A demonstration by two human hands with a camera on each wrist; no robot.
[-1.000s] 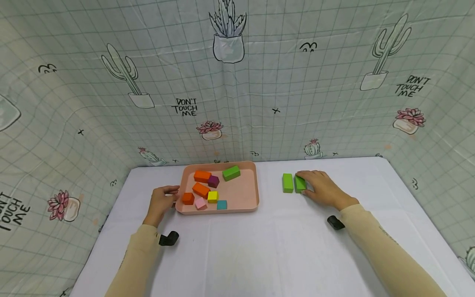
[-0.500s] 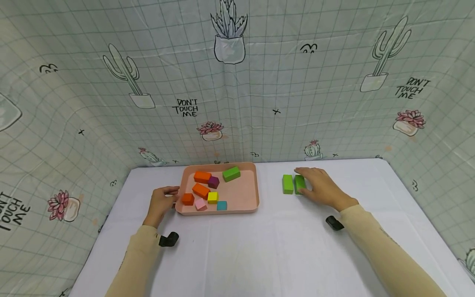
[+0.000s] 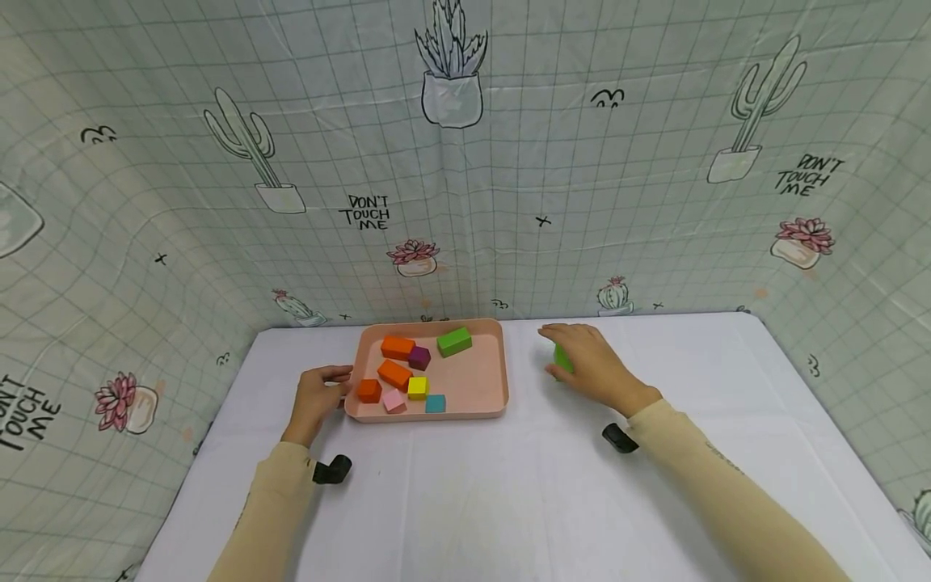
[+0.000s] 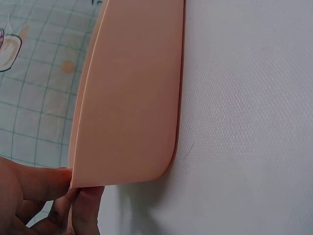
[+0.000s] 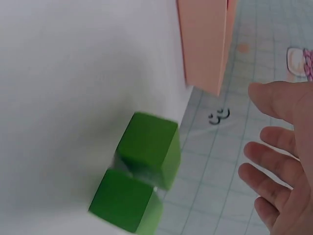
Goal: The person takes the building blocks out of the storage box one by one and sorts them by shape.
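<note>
My left hand [image 3: 313, 400] rests its fingertips against the left end of a pink tray [image 3: 480, 376]; in the left wrist view the fingers meet the tray's rim and end wall at a corner. Over the table to the right of the tray is my right hand [image 3: 592, 368], thumb and fingers spread. It covers most of a green block [image 3: 562, 360] in the head view. The right wrist view shows two green blocks, one rectangular block [image 5: 146, 137] close beside another block [image 5: 120, 200], both apart from the fingers.
Inside the tray lie a green block [image 3: 454, 342], two orange blocks, a red-orange cube [image 3: 369, 391], a purple cube [image 3: 419, 358], a yellow cube [image 3: 418, 388], a pink cube [image 3: 394, 401] and a teal cube [image 3: 435, 403]. A patterned cloth backdrop [image 3: 509, 162] rises behind the white table.
My right hand has left the right-hand green block and moved left over the other one, hiding most of the pair. My left hand and the tray have stayed put.
</note>
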